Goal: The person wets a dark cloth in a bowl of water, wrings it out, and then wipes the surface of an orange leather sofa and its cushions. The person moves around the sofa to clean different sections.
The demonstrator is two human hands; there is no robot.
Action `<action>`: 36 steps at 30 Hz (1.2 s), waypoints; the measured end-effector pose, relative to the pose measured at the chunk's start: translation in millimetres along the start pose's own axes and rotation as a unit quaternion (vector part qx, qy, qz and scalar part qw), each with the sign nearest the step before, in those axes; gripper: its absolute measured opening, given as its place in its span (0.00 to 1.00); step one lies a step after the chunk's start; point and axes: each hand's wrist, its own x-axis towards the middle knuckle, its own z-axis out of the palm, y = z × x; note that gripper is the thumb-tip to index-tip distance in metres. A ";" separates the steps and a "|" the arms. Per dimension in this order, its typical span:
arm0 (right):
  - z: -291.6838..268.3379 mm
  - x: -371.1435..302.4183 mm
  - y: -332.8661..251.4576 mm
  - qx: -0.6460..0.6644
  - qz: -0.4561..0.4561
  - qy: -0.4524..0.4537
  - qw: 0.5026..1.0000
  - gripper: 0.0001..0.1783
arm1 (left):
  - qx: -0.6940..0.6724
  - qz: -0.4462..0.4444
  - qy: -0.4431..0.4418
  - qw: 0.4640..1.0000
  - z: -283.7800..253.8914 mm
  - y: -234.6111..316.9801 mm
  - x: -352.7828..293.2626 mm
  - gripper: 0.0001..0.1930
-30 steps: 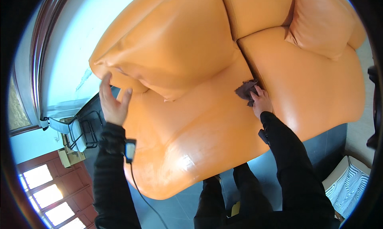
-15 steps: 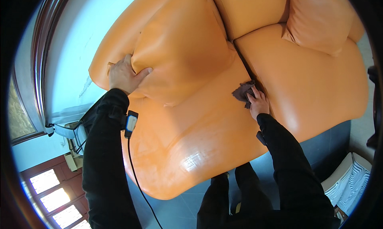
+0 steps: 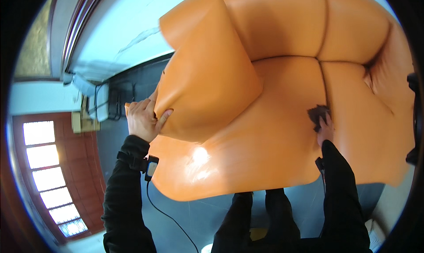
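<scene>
An orange leather sofa [image 3: 274, 151] spreads across the view. At its left end, my left hand [image 3: 145, 119] grips the lower left corner of a large orange cushion [image 3: 203, 85], thumb on the front and fingers wrapped over the edge. The cushion leans, propped above the seat. My right hand [image 3: 326, 130] presses a crumpled dark brown cloth [image 3: 319, 115] on the seat, beside the seam between the two seat sections. Part of the cloth is hidden under the fingers.
A second orange cushion [image 3: 388, 76] rests at the right end. A cable [image 3: 170, 217] hangs from a small device [image 3: 151, 168] on my left wrist. A pale chair [image 3: 99, 101] stands beyond the sofa's left end, near a cardboard box [image 3: 84, 122]. My legs stand at the sofa's front edge.
The view has turned, showing more of the backrest and the room at left. My left hand still holds the cushion corner; the cloth under my right hand stays near the seat seam.
</scene>
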 end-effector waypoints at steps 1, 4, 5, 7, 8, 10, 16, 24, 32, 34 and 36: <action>1.6 1.9 2.3 -0.044 0.024 -0.031 0.998 0.35 | 0.003 -0.011 -0.003 1.000 -0.4 -16.2 -26.8 0.24; 5.1 7.0 6.4 -0.084 0.026 -0.038 0.995 0.35 | 0.006 -0.042 -0.027 0.999 5.3 -57.3 -105.4 0.25; 6.2 8.7 7.2 -0.073 0.062 -0.052 0.994 0.34 | -0.002 -0.048 -0.028 0.998 10.3 -66.4 -131.4 0.25; 9.4 12.9 8.2 0.172 0.060 -0.017 0.983 0.32 | 0.047 -0.099 -0.070 0.991 14.0 -86.0 -183.2 0.27; 12.0 15.3 8.7 0.148 0.040 -0.002 0.988 0.31 | 0.000 -0.154 -0.096 0.983 17.0 -96.4 -208.7 0.25; 20.2 21.3 10.9 -0.088 0.062 0.022 0.994 0.29 | -0.037 -0.225 -0.083 0.970 30.7 -118.4 -261.3 0.21; 60.8 41.9 21.3 0.144 0.138 0.102 0.975 0.25 | -0.203 -0.481 -0.161 0.838 117.6 -165.2 -424.5 0.25; 90.2 16.0 -182.3 -0.033 -0.224 0.275 0.934 0.16 | -0.225 -0.596 -0.089 0.765 248.9 -151.0 -527.8 0.37; 176.7 -127.8 -492.7 0.003 -0.420 -0.072 0.905 0.18 | -0.134 -0.318 -0.066 0.936 220.2 -99.7 -420.8 0.47; 187.2 -137.0 -504.9 0.038 -0.472 -0.071 0.878 0.19 | -0.171 -0.336 -0.090 0.922 215.6 -82.3 -384.5 0.49; 190.8 -133.5 -502.3 0.027 -0.500 -0.048 0.864 0.19 | -0.165 -0.367 -0.124 0.907 221.9 -65.7 -352.6 0.49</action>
